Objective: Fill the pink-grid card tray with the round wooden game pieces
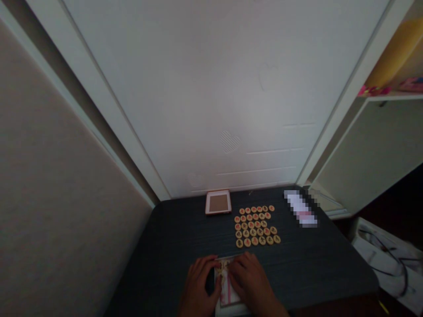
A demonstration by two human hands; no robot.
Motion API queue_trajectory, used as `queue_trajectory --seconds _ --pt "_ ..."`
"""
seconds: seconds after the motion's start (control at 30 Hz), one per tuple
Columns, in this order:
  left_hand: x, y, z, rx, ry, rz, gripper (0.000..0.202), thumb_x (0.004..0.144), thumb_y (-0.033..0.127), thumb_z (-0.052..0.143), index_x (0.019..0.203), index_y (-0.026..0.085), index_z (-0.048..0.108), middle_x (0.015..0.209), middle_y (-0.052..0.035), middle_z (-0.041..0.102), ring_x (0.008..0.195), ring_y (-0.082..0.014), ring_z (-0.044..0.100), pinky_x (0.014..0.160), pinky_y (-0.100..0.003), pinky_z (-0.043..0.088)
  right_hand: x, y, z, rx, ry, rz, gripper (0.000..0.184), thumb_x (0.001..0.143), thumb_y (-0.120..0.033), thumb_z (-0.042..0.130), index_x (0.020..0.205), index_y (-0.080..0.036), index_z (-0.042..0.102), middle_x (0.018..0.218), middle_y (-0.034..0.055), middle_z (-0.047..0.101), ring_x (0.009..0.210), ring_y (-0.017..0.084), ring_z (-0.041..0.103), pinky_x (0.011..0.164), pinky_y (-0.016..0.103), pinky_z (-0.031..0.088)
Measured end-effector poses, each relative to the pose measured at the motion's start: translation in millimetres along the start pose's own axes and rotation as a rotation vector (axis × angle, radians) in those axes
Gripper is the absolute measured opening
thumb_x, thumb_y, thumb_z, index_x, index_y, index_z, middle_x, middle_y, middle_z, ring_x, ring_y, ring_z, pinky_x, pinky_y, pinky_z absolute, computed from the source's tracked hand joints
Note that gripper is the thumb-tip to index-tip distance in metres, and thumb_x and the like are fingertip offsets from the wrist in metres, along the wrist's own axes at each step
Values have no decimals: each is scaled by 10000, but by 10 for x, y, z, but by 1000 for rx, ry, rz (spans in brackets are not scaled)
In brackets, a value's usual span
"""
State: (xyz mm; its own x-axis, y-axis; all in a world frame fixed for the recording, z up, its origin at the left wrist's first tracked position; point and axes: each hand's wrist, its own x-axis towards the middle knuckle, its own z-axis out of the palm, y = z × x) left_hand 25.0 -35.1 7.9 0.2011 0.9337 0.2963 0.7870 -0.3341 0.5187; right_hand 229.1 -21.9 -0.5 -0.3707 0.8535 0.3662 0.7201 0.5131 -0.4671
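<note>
Near the table's front edge lies an open shallow box (234, 310) with a pink-and-white folded sheet or board (226, 291) in it. A few round xiangqi pieces (225, 264) show at its far end. My left hand (199, 284) curves round the box's left side, thumb and forefinger on its edge. Over the right part of the box is my right hand (251, 281), fingers bent together and pointing inward; whatever they hold is hidden. Beyond the hands, wooden xiangqi pieces (254, 241) with red and black characters lie flat in several rows.
A shallow box lid (218, 203) with a light rim rests at the back of the dark table (172, 251). A blurred-out flat object (300, 209) lies at the right. Behind stands a white panel (198, 110); a white container with cables (390, 264) is at lower right.
</note>
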Motion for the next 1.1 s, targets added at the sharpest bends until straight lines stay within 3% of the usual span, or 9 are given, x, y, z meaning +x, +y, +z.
queue_trajectory --seconds 0.57,0.73,0.97,1.1 --pt "-7 24 -8 -22 -46 -48 203 917 334 615 1113 291 646 1242 -61 676 1163 -277 614 1000 -509 495 4 -47 -181 99 -67 66 245 896 -125 620 1062 -295 678 1030 3 707 990 218 599 954 373 411" --pt "6 24 -13 -18 -52 -50 216 901 287 618 1115 287 647 1244 -61 677 1165 -280 614 1006 -517 487 -23 -33 -191 100 -83 70 273 880 -125 641 1082 -304 676 1046 -6 706 1030 215 596 1005 387 389" --pt "9 11 -21 -19 -9 -22 226 887 279 628 1107 292 675 1217 -58 701 1136 -274 644 988 -490 520 -31 -69 -204 80 -41 26 399 833 -54 625 1141 -305 668 1033 7 709 1007 219 609 978 395 427" --pt "-4 3 -20 -35 15 -25 230 902 316 630 1125 285 674 1231 -71 694 1142 -274 646 987 -489 530 -82 -5 -267 142 73 3 327 888 -79 567 1123 -280 673 1008 41 697 957 217 621 889 376 492"
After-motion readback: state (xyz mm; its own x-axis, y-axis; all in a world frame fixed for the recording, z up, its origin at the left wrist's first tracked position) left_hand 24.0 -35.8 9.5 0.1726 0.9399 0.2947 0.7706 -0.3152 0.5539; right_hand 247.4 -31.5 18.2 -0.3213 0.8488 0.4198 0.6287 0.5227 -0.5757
